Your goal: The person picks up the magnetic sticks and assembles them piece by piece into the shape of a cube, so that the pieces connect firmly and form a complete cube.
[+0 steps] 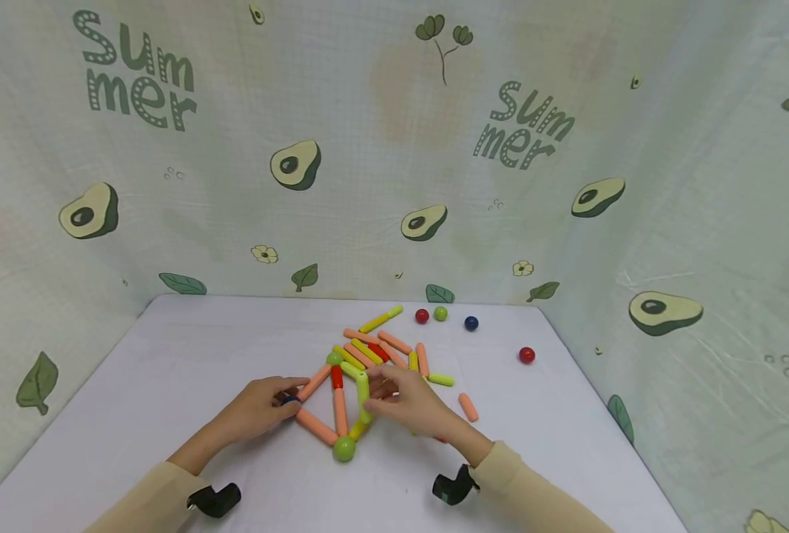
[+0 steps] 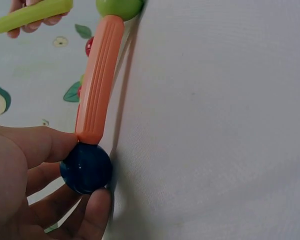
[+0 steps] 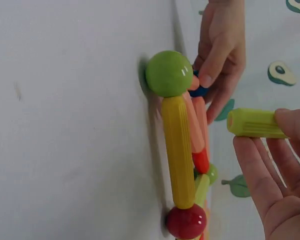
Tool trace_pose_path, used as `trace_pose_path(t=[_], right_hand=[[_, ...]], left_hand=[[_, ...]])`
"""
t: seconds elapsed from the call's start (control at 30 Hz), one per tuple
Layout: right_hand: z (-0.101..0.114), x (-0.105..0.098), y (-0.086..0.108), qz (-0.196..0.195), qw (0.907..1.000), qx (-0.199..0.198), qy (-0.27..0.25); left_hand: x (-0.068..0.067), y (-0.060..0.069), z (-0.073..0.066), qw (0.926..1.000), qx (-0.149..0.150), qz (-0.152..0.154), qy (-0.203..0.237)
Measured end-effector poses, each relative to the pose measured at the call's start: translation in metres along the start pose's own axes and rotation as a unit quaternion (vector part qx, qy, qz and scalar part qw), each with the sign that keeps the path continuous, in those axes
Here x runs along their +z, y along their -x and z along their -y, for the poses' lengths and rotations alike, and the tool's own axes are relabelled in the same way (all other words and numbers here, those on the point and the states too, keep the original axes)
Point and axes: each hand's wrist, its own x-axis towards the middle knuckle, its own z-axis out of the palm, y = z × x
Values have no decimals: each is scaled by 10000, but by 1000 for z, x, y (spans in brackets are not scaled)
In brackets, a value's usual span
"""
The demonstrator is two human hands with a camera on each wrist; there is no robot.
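A flat frame of magnetic-looking rods and balls lies on the table. My left hand [image 1: 254,407] pinches the dark blue ball [image 2: 86,168] at its left corner, where two salmon rods [image 1: 316,427] meet. One rod runs to the near green ball [image 1: 344,448], the other to the far green ball [image 1: 334,357]. A red and salmon bar [image 1: 339,400] crosses between the green balls. My right hand [image 1: 411,403] holds a lime-green rod [image 3: 255,123] raised above the frame's right side. Below it, a yellow rod [image 3: 179,150] joins the near green ball to a red ball [image 3: 186,221], which my hand hides in the head view.
Loose salmon, yellow, red and lime rods [image 1: 394,342] lie behind the frame. A salmon rod [image 1: 468,407] is right of my right hand. Farther back are red [image 1: 422,316], green [image 1: 440,313] and blue [image 1: 471,323] balls, and another red ball [image 1: 526,355] at right.
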Motion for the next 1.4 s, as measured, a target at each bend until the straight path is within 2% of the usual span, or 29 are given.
trace_pose_path(t=[0.27,0.7,1.03,1.23,1.4], right_hand=[[-1,16,-5,346,9988,-322,-114],[-5,27,-8,477,9978,-284,-369],[0,30,-11,487,9982,-326,-91],[4,32,-12,383,9988,-307,-33],[3,34,-13,225,9995,-208,-40]], left_hand=[[0,-2,3,9999,107,21,-21],[0,0,6,9997,225,-37,-123],[-5,0,4,9991,338,-105,-227],[-7,-3,7,9978,484,-280,-361],[-4,-4,8,9944,717,-627,-450]])
